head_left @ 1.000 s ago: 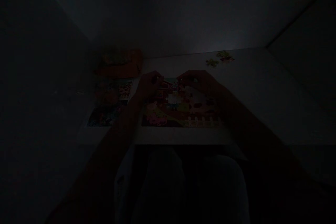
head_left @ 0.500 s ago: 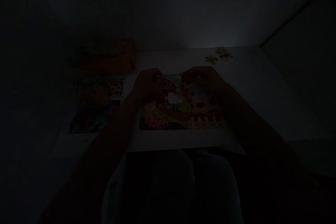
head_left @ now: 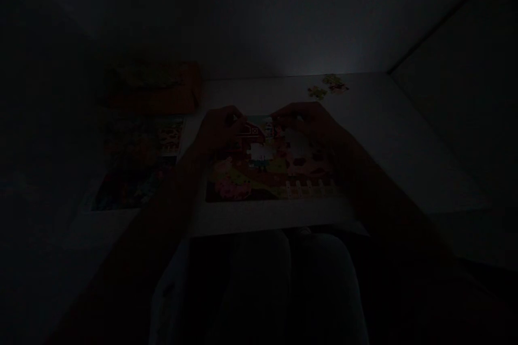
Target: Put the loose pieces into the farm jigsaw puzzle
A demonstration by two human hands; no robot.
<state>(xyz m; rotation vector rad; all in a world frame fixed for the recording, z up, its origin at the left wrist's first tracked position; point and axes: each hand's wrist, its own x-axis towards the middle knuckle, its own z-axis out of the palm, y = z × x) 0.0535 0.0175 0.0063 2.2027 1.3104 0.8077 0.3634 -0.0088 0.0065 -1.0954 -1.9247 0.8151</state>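
1. Lighting: the room is very dim; fine detail is hard to make out from here.
2. Work item: a jigsaw puzzle (head_left: pixel 243 175) lies flat on the white surface (head_left: pixel 388 145), close to the near edge and roughly parallel to it. Its picture shows a red barn, a pink pig, a spotted cow and a pale fence along the near side.
3. Puzzle condition: a pale, piece-shaped patch shows near the middle, and a second pale area lies beside the right hand. I cannot tell whether these are gaps or printed areas.
4. Left hand (head_left: pixel 218 128): positioned over the puzzle's far left corner, fingers bent, tips at the side facing the surface's far edge. Whether they grip a piece cannot be told.
5. Right hand (head_left: pixel 309 119): arched over the far right part of the puzzle, fingertips pointing inward beside the barn. Whether they pinch a piece or only press cannot be told.
6. Loose pieces (head_left: pixel 335 84): a small group with green and brown print, located at the surface's far edge, left of the far right corner. One separate green piece (head_left: pixel 318 92) sits just beside the group, slightly nearer the person.
7. Left side of the surface: an orange box (head_left: pixel 157 99) stands toward the far edge. A printed sheet (head_left: pixel 125 191) lies between it and the near edge.
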